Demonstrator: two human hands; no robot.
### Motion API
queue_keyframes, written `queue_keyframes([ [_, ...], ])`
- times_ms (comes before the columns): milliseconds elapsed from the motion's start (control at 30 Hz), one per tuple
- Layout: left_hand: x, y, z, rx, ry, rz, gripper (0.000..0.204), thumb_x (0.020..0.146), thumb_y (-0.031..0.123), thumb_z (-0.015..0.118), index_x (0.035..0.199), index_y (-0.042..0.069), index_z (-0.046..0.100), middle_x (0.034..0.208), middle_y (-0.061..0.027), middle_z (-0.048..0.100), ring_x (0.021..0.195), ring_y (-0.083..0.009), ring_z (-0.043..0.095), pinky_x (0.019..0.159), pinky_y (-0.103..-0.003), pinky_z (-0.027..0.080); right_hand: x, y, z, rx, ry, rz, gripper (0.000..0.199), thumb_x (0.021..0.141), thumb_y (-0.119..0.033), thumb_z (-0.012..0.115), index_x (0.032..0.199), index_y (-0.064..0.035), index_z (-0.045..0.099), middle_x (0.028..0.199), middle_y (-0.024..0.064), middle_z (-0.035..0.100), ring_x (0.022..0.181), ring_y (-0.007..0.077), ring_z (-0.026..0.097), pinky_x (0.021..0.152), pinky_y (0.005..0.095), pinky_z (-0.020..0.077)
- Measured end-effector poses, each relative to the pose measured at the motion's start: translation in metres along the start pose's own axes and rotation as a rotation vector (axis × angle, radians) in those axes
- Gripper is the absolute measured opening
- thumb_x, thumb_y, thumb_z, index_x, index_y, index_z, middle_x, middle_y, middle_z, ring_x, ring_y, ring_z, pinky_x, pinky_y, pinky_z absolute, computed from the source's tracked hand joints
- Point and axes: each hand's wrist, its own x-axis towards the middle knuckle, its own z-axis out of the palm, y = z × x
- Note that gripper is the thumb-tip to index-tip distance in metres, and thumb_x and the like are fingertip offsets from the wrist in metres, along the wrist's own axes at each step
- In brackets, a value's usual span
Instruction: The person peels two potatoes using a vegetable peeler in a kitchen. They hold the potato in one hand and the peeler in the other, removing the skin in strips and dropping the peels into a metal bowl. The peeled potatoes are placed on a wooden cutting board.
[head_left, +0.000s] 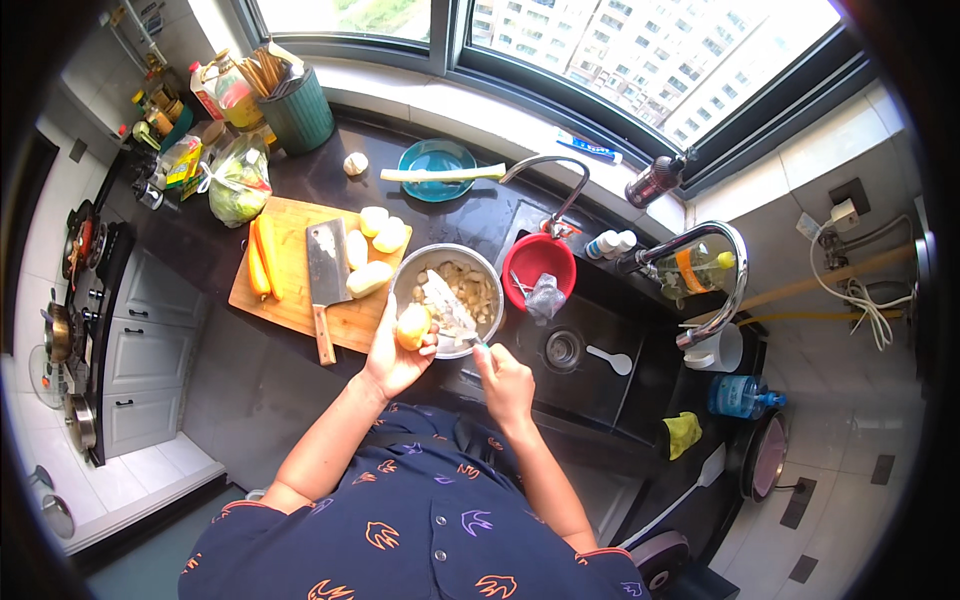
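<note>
My left hand (388,358) is closed around a yellow-brown potato (413,326) at the near left rim of a metal bowl (408,272). In the bowl lie peelings (478,290) and a whitish, crumpled piece I cannot make out. My right hand (508,384) grips a peeler (477,341) by its teal handle, near the bowl's front rim; its blade is hard to see. Left of the bowl, a wooden cutting board (285,318) carries several pale peeled potatoes (370,279), a cleaver (327,262) with a wooden handle, and carrots (265,258).
A red basin (572,262) with a clear plastic bag stands by the sink (600,400), where a white spoon (610,360) lies. Behind the bowl, a long pale stalk (440,174) crosses a teal plate (450,156). A bagged green vegetable (240,180) sits beyond the board. Faucets arch on the right.
</note>
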Motion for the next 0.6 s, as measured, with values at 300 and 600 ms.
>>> queue_keyframes([
  [300,-0.002,-0.021,-0.001,0.098,0.196,0.082,0.041,0.101,0.048,0.047,0.115,0.012,0.06,0.094,-0.0066,0.066,0.078,-0.0165,0.059,0.066,-0.029,0.048,-0.013,-0.012,0.018,-0.154,0.102,-0.433,0.041,0.089,-0.048,0.07,0.074,-0.0113,0.057,0.06,0.0089,0.062,0.053,0.0294,0.063,0.047,0.0405,0.0455],
  [600,-0.008,-0.013,0.005,0.288,0.119,0.15,0.043,0.104,0.05,0.042,0.102,0.01,0.057,0.085,-0.0044,0.059,0.063,-0.0103,0.051,0.054,-0.023,0.041,0.006,0.025,0.006,-0.165,0.018,0.076,0.052,0.096,-0.058,0.054,0.078,-0.0096,0.063,0.065,0.0153,0.065,0.067,0.0401,0.067,0.059,0.0496,0.0494],
])
